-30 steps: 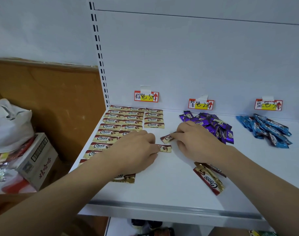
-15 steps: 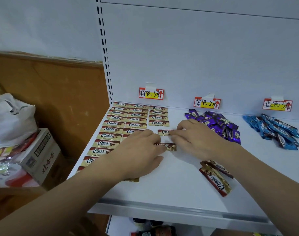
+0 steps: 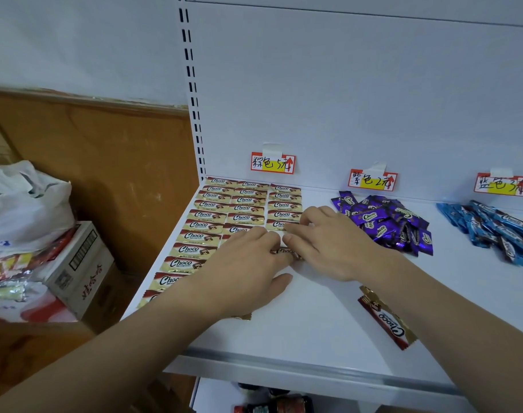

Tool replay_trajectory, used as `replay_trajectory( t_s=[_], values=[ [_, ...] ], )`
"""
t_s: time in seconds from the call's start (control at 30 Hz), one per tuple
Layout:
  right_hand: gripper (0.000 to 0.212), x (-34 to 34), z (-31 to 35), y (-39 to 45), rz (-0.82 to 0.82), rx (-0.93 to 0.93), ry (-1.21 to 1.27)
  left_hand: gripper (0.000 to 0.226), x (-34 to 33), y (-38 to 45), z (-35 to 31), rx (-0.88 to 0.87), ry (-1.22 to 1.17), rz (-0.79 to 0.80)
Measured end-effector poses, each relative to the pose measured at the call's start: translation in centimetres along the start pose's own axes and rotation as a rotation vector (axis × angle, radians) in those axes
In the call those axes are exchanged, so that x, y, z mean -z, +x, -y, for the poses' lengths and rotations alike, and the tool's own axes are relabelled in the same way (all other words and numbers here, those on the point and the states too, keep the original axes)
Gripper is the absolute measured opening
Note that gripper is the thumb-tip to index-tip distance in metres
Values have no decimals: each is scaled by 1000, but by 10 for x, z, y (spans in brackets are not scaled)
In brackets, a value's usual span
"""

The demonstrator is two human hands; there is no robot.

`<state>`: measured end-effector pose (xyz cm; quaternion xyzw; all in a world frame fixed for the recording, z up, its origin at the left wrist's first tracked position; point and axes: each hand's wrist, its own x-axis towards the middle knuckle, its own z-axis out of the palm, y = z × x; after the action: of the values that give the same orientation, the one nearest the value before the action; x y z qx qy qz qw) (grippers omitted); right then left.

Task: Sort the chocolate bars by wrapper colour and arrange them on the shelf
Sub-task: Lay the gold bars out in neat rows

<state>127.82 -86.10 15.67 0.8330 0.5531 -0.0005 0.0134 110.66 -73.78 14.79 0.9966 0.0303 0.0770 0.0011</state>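
Gold-and-brown Choco bars (image 3: 208, 214) lie in neat rows at the left end of the white shelf (image 3: 313, 296), under the brown price label. My right hand (image 3: 328, 242) pinches the right end of one gold bar (image 3: 275, 224) at the foot of the third row. My left hand (image 3: 248, 263) lies flat over the second row, fingers fairly straight, fingertips touching another gold bar (image 3: 285, 251) that lies between the two hands. A purple pile (image 3: 385, 225) and a blue pile (image 3: 492, 231) sit under their own labels. Loose red-and-gold bars (image 3: 386, 321) lie beside my right forearm.
The shelf's front lip (image 3: 313, 368) runs below my arms. To the left, off the shelf, stand a cardboard box (image 3: 78, 263) and a white plastic bag (image 3: 24, 204) against a wooden panel. Bottles (image 3: 275, 405) show on the level below.
My right hand carried the gold bar from mid-shelf up to the foot of the third row. My left hand stayed over the second row.
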Motion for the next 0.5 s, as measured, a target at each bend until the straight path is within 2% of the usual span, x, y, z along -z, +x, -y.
replay_trajectory(
  t_s=[0.5],
  values=[
    [89,4,-21,-17,-42,-13,-64,53,3,5,2,17,19,52]
  ],
)
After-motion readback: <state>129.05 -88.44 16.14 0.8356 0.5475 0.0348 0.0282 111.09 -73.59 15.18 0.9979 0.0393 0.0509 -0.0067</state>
